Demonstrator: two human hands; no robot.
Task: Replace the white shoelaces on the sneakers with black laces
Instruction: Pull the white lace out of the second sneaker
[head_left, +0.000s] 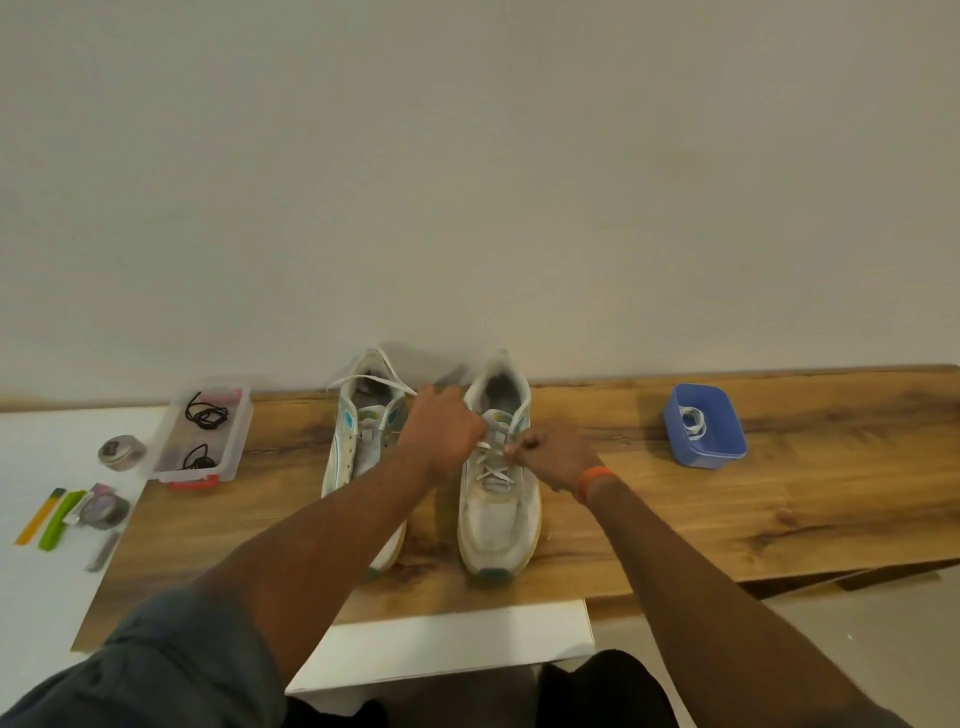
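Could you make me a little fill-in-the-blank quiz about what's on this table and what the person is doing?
1. Both hands work at the white lace of the sneaker on the ____ side of the picture.
2. The black laces lie on a clear organizer box with a ____ latch.
3. The right hand has an ____ wristband.
4. The blue tub holds a coiled ____ lace.

Missing words: right; red; orange; white

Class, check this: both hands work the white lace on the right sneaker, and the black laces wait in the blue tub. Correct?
Not quite. The head view shows the black laces in the clear organizer box; the blue tub holds something white.
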